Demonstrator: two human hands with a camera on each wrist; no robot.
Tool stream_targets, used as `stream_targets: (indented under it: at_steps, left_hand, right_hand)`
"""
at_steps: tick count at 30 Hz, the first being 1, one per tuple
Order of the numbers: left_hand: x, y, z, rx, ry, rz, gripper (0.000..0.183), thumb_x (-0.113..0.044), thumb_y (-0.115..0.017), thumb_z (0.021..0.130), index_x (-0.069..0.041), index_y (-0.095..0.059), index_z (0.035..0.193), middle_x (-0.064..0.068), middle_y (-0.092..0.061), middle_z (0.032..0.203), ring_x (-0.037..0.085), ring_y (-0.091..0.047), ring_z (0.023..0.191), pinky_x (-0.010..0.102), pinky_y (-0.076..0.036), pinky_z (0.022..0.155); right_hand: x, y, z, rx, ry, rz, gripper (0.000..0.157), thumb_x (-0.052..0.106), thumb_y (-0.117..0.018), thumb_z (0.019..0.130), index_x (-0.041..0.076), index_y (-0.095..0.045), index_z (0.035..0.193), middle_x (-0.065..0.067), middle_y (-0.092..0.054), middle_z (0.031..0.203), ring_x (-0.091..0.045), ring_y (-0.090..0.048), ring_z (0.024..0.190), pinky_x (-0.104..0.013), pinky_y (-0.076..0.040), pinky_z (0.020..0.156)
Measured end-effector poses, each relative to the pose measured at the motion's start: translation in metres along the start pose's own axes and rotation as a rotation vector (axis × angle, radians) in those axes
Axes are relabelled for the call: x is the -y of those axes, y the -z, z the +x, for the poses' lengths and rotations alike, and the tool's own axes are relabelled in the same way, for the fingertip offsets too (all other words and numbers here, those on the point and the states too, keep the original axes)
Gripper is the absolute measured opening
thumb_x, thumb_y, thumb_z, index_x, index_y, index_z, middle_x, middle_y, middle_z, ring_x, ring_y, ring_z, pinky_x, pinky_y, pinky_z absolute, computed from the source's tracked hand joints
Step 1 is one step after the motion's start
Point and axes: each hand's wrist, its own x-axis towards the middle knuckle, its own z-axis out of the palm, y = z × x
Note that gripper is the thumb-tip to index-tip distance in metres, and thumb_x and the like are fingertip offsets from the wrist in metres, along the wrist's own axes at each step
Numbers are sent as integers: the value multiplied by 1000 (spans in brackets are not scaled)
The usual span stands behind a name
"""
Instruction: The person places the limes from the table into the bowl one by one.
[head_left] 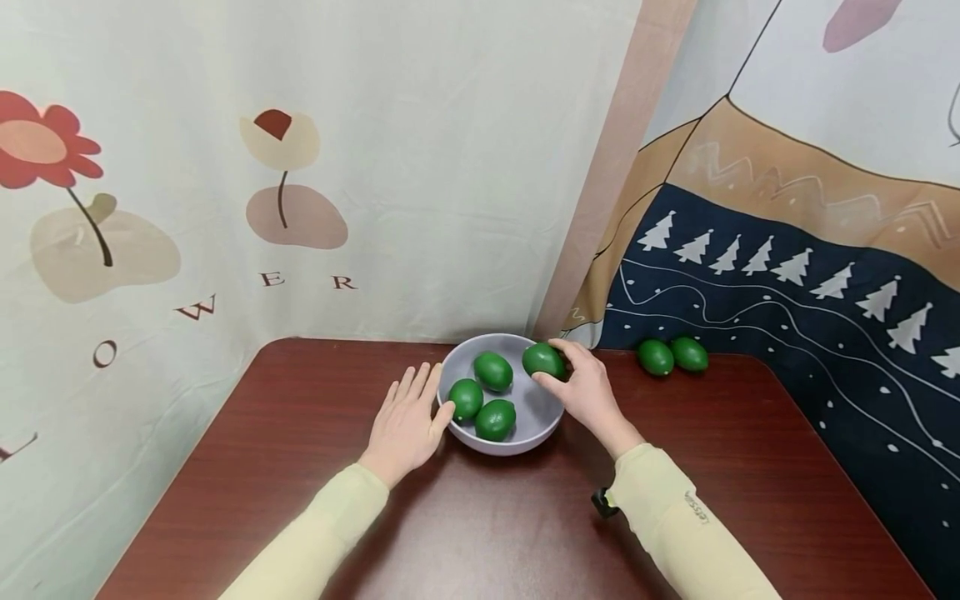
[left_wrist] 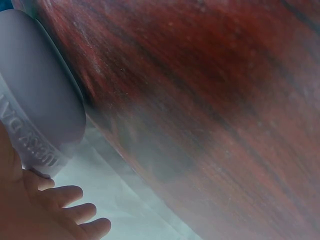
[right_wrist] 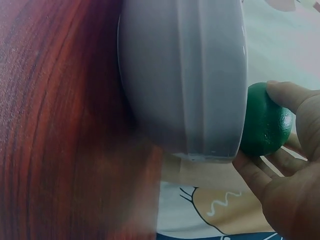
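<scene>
A pale grey-purple bowl (head_left: 529, 427) stands near the table's far edge, with several green limes inside, one lime (head_left: 495, 420) at the front. My right hand (head_left: 587, 385) grips another lime (head_left: 543, 360) between thumb and fingers at the bowl's right rim. In the right wrist view this lime (right_wrist: 266, 122) shows just beyond the rim of the bowl (right_wrist: 190, 80). On the other side my left hand (head_left: 406, 427) has its fingers straight, its thumb at the bowl's left rim. The left wrist view shows the left hand (left_wrist: 45, 205) beside the bowl's outer wall (left_wrist: 40, 75).
Two more limes lie at the far right of the table, one lime (head_left: 656, 357) left of the other lime (head_left: 690, 354). The red-brown wooden table (head_left: 480, 525) meets a printed curtain (head_left: 450, 167) at the back. A dark watch-like device (head_left: 604, 502) is at the right wrist.
</scene>
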Motion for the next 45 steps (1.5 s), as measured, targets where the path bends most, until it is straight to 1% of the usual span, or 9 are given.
stream_targets:
  at_steps: [8,16,20,24,27,34,39,45]
  left_hand:
    - [1,-1,1,-1,0,1,67,-44,-46,108,-9,-31,163,18,-33,166,39,-24,156,56,-21,126]
    - [0,-1,1,-2,1,1,67,-45,-46,108,-8,-32,163,19,-34,165,39,-24,156,56,-22,126]
    - [0,-1,1,-3,0,0,67,-45,-46,108,-8,-32,163,19,-34,165,40,-24,156,56,-22,126]
    - [0,-1,0,-5,-2,2,67,-45,-46,108,-8,-32,163,19,-35,165,39,-24,156,56,-22,126]
    - [0,-1,0,-7,-5,2,67,-45,-46,108,-8,-32,163,19,-35,165,40,-25,155,56,-22,125]
    - [0,-1,0,-9,-3,6,67,-44,-47,108,-8,-32,163,19,-34,165,40,-25,155,57,-23,125]
    - [0,-1,0,-10,-3,5,67,-44,-47,108,-8,-32,162,19,-35,165,40,-25,155,57,-24,125]
    - [0,-1,0,-13,-3,1,66,-44,-45,108,-8,-33,162,19,-35,165,41,-26,155,57,-24,124]
  right_hand:
    - [2,-8,-1,23,41,-30,57,15,-88,82,1,-66,133,-17,-68,123,-33,-66,106,-49,-56,91]
    - [4,-18,-3,104,-2,-35,58,19,-87,84,3,-64,135,-16,-66,128,-32,-65,110,-49,-56,94]
    - [7,-21,-4,129,0,-52,57,19,-87,85,4,-64,134,-16,-65,129,-32,-64,112,-48,-56,97]
    - [10,-25,-5,153,7,-62,57,19,-87,85,2,-64,134,-17,-64,135,-34,-62,120,-49,-53,102]
    - [10,-28,-5,165,12,-77,58,20,-86,85,1,-63,135,-16,-65,135,-33,-60,125,-48,-51,105]
    - [9,-34,-4,166,43,-116,56,20,-86,85,2,-64,133,-14,-66,130,-32,-61,120,-47,-51,103]
    - [11,-36,-5,181,52,-140,55,20,-85,86,1,-64,133,-15,-66,129,-32,-61,119,-48,-50,104]
    - [12,-37,-5,193,55,-161,55,20,-85,86,2,-64,133,-14,-66,129,-30,-61,119,-46,-51,104]
